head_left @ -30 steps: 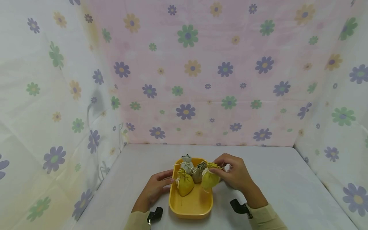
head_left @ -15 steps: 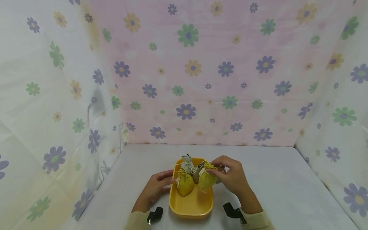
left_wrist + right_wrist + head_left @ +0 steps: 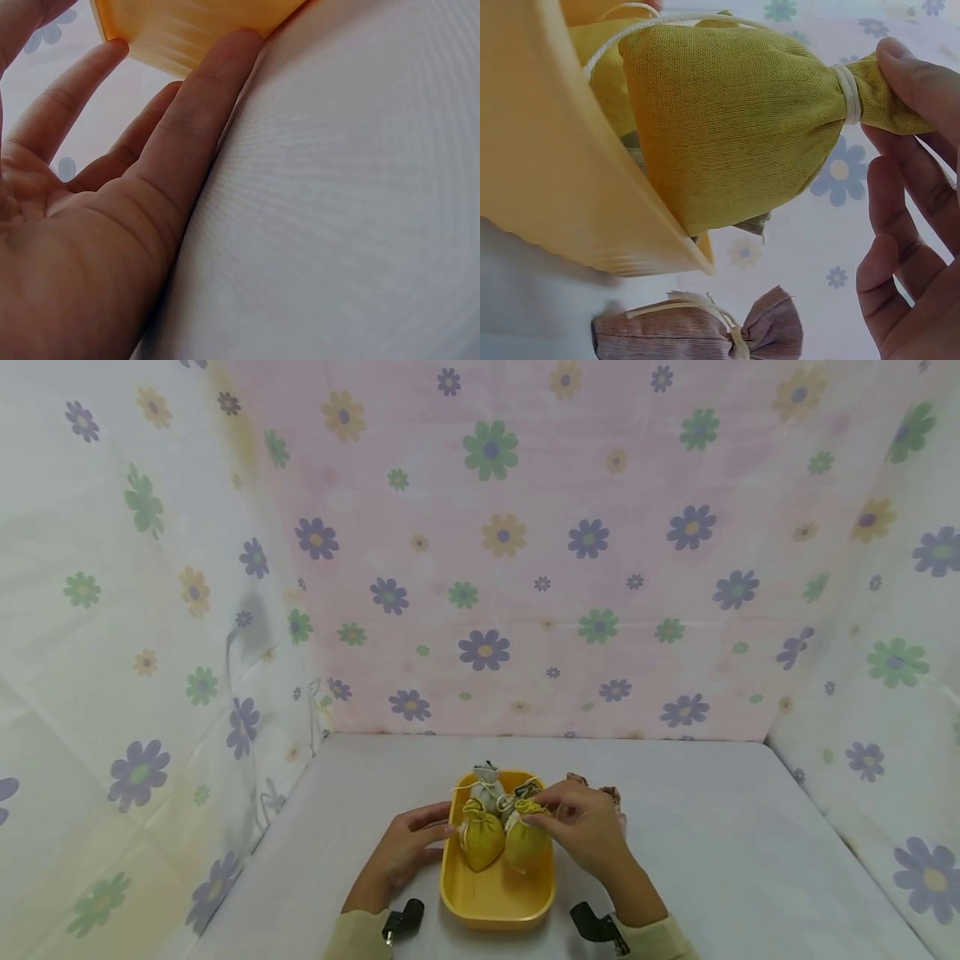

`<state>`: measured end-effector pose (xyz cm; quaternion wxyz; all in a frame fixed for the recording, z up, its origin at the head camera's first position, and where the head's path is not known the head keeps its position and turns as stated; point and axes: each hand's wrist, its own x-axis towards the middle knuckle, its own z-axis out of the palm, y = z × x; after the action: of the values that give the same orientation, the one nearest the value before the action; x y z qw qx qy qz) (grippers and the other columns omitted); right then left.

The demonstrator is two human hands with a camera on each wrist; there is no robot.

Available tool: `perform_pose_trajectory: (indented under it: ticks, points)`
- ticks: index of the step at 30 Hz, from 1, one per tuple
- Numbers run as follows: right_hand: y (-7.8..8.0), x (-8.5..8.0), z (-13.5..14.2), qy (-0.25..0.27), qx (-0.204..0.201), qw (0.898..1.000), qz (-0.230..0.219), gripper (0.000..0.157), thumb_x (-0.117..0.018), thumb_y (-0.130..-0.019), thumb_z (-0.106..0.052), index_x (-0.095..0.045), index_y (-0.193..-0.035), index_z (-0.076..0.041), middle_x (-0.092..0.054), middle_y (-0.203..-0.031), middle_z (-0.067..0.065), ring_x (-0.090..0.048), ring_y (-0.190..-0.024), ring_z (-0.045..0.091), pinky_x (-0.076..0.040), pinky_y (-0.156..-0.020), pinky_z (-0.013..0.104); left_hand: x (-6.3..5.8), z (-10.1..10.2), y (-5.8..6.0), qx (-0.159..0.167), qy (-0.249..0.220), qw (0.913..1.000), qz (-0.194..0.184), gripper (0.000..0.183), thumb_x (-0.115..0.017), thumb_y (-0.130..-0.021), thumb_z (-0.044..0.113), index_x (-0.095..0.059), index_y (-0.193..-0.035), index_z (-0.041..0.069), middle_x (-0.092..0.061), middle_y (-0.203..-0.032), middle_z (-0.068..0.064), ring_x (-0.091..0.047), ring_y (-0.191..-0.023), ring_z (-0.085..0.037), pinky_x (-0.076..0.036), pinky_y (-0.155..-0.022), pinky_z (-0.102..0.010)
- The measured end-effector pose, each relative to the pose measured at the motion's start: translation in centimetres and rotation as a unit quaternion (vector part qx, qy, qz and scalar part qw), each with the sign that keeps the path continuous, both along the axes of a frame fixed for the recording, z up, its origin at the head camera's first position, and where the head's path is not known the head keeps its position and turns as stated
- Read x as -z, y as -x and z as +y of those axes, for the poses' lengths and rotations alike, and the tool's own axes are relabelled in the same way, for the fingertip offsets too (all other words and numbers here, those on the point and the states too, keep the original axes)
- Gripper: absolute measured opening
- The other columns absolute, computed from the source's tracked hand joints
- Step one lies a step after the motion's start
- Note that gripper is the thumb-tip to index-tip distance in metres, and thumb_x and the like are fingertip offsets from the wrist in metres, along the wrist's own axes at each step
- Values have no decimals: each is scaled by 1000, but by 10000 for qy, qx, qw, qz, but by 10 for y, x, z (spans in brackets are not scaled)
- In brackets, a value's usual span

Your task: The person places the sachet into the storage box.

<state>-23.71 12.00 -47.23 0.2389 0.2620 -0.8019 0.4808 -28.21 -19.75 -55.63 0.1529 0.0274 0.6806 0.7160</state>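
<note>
My right hand (image 3: 588,831) pinches the gathered neck of a yellow-green drawstring pouch (image 3: 527,847) between thumb and fingers. In the right wrist view this pouch (image 3: 735,120) hangs over the rim of the yellow tray, its white cord looped across the top. Against the left side of the yellow tray (image 3: 498,906), my left hand (image 3: 407,849) rests with extended fingers; its fingertips touch the wall in the left wrist view. Inside the tray sit another yellow pouch (image 3: 482,841), a pale grey pouch (image 3: 488,792) and an olive-brown pouch (image 3: 527,789), partly hidden.
On the white table (image 3: 720,860), just right of the tray, lie mauve-brown pouches (image 3: 617,797), partly behind my right hand. One such pouch (image 3: 675,334) shows below the tray in the right wrist view. Flowered cloth (image 3: 555,610) encloses the back and sides.
My right hand has carried the yellow-green pouch leftward and slightly down, from the tray's right edge to over its inside. Mauve-brown pouches have come into sight behind it. My left hand stays put.
</note>
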Motion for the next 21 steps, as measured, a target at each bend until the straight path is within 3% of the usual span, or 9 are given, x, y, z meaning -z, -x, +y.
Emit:
perform_pose_trajectory:
  ticks: [14,21]
  points:
    - [3,11,-6,-433,366,9978,-334,17,-89,-81,-32,-79,-94,-34,-72,-92,-23,-55,-66,1,-50,-54,21,2,1,1,-32,70,10000,-35,65,-85,-87,31,-61,-144,11,-56,-151,-15,-65,-126,-25,-61,-95,-41]
    - [6,18,-7,-690,557,9941,-632,17,-89,-81,-33,-78,-93,-36,-69,-88,-25,-57,-65,9,-50,-55,21,1,0,0,-84,-7,10000,-3,65,-84,-87,28,-60,-145,9,-57,-150,-15,-65,-124,-24,-61,-95,-42]
